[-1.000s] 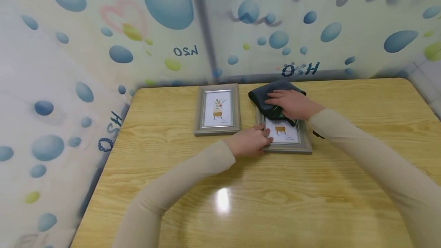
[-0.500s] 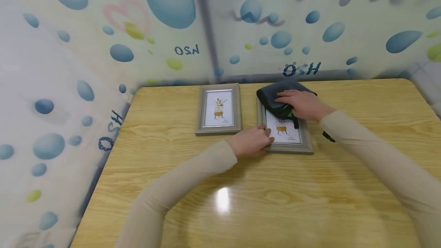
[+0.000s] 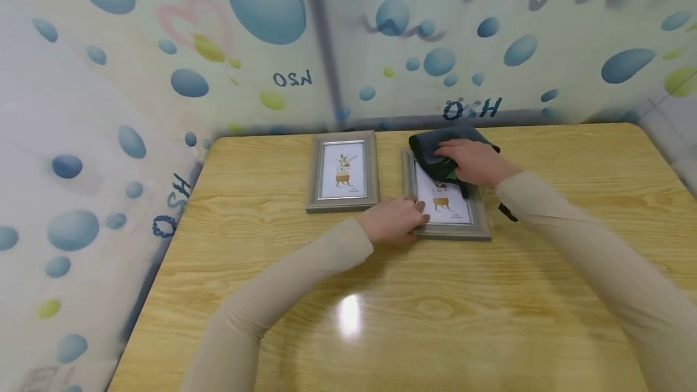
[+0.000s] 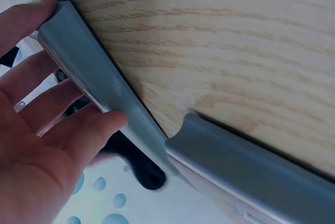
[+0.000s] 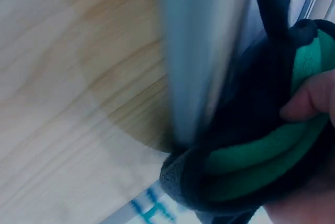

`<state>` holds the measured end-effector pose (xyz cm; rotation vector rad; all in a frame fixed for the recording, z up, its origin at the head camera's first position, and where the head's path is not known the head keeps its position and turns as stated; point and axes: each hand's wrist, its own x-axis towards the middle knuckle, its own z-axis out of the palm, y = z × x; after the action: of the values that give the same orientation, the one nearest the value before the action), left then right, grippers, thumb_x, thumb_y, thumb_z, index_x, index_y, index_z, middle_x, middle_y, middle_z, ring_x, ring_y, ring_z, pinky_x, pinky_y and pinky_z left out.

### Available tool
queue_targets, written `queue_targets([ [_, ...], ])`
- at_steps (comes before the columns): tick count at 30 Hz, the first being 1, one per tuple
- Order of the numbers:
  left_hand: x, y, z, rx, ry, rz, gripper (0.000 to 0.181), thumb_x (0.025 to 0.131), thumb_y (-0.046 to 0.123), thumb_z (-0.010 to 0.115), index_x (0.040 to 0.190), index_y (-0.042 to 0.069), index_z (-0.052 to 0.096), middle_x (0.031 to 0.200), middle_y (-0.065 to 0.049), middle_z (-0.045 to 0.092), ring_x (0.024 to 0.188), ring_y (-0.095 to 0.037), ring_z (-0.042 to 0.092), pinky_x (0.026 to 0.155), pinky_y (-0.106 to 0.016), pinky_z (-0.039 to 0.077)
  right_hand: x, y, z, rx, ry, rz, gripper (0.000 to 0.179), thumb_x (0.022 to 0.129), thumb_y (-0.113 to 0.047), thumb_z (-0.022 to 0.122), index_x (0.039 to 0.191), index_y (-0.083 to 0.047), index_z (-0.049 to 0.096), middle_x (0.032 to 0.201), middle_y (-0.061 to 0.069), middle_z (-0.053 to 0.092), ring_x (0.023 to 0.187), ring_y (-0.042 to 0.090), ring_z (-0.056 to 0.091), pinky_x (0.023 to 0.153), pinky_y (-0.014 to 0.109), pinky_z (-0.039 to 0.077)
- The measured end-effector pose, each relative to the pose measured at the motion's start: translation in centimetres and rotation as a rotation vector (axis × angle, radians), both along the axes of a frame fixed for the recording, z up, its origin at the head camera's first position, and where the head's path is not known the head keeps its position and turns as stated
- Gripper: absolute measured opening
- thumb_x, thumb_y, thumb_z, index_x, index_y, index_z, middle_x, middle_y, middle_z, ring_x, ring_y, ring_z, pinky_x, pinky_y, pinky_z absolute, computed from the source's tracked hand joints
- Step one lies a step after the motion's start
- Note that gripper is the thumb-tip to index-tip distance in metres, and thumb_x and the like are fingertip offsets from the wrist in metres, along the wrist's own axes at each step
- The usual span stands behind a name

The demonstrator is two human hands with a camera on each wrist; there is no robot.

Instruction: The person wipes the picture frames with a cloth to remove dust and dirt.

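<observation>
Cloth (image 3: 443, 136) partly covering picture frame (image 3: 454, 231).
At twelve o'clock my right hand (image 3: 474, 162) is gripping cloth; at eight my left hand (image 3: 393, 220) is gripping the frame.

On the yellowish wooden table (image 3: 414, 337) before me, a grey rectangular picture frame (image 3: 342, 172) lies left of a second grey rectangular frame (image 3: 456, 213). The right hand (image 3: 475, 162) is on a dark, green-lined cloth (image 3: 448, 136) over the second's far part, the left hand (image 3: 393, 221) at that frame's near left corner.
</observation>
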<state>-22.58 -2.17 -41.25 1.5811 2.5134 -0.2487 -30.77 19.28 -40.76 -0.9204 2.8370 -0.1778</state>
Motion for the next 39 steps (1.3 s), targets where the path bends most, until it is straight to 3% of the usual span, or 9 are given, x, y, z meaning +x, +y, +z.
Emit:
queue_targets([
  [8, -0.1, 0.1, -0.3, -0.015, 0.001, 0.012, 0.031, 0.089, 0.030, 0.069, 0.115, 0.013, 0.069, 0.106, -0.005, 0.064, 0.096, -0.019, 0.057, 0.077, -0.031, 0.051, -0.5, -4.2, -0.2, -0.003, -0.036, 0.076, 0.050, 0.089, 0.006, 0.056, 0.138, -0.003, 0.051, 0.145, 0.022, 0.041, 0.132, 0.042, 0.037, 0.080, 0.051, 0.049],
  [13, 0.0, 0.0, -0.5, -0.011, 0.025, 0.020, 0.032, 0.089, 0.032, 0.069, 0.116, 0.014, 0.069, 0.107, -0.006, 0.064, 0.098, -0.020, 0.058, 0.077, -0.031, 0.052, -0.5, -2.8, -0.4, -0.009, -0.022, 0.063, 0.051, 0.088, 0.008, 0.053, 0.137, -0.004, 0.053, 0.146, 0.021, 0.041, 0.132, 0.041, 0.037, 0.061, 0.041, 0.047],
  [17, 0.0, -0.1, -0.5, -0.004, 0.040, 0.026, 0.032, 0.089, 0.032, 0.069, 0.115, 0.013, 0.069, 0.105, -0.005, 0.064, 0.096, -0.019, 0.058, 0.076, -0.031, 0.052, -0.4, -0.1, -0.5, -0.002, 0.000, 0.017, 0.050, 0.085, 0.010, 0.051, 0.133, -0.003, 0.057, 0.145, 0.021, 0.042, 0.132, 0.041, 0.036, 0.056, 0.040, 0.043],
  [20, 0.0, -0.2, -0.4, -0.002, 0.038, 0.030, 0.032, 0.089, 0.032, 0.069, 0.114, 0.012, 0.069, 0.104, -0.006, 0.064, 0.095, -0.020, 0.059, 0.077, -0.031, 0.052, -0.1, 1.7, -0.2, 0.001, 0.005, -0.041, 0.049, 0.084, 0.009, 0.052, 0.131, -0.001, 0.058, 0.143, 0.022, 0.044, 0.130, 0.042, 0.039, 0.074, 0.048, 0.049],
  [23, 0.0, -0.3, -0.2, -0.006, 0.040, 0.033, 0.031, 0.088, 0.031, 0.069, 0.112, 0.012, 0.069, 0.103, -0.006, 0.064, 0.095, -0.020, 0.058, 0.078, -0.030, 0.051, 0.1, 2.6, 0.3, -0.001, -0.010, -0.088, 0.047, 0.084, 0.009, 0.054, 0.130, 0.001, 0.058, 0.142, 0.024, 0.044, 0.127, 0.044, 0.041, 0.089, 0.055, 0.044],
  [27, -0.1, -0.3, -0.1, -0.010, 0.053, 0.023, 0.030, 0.088, 0.031, 0.070, 0.111, 0.012, 0.070, 0.102, -0.005, 0.064, 0.093, -0.020, 0.059, 0.078, -0.030, 0.051, 0.1, 1.8, 0.8, 0.013, -0.024, -0.093, 0.045, 0.086, 0.007, 0.056, 0.131, 0.003, 0.056, 0.141, 0.026, 0.044, 0.125, 0.046, 0.042, 0.094, 0.057, 0.041],
  [39, 0.1, 0.2, 0.1, -0.005, 0.050, -0.014, 0.028, 0.088, 0.031, 0.070, 0.110, 0.013, 0.070, 0.099, -0.004, 0.065, 0.090, -0.019, 0.060, 0.074, -0.031, 0.051, -0.4, -4.6, 0.3, -0.071, -0.053, 0.122, 0.051, 0.089, 0.009, 0.053, 0.139, -0.001, 0.049, 0.146, 0.024, 0.039, 0.132, 0.045, 0.035, 0.098, 0.057, 0.037],
])
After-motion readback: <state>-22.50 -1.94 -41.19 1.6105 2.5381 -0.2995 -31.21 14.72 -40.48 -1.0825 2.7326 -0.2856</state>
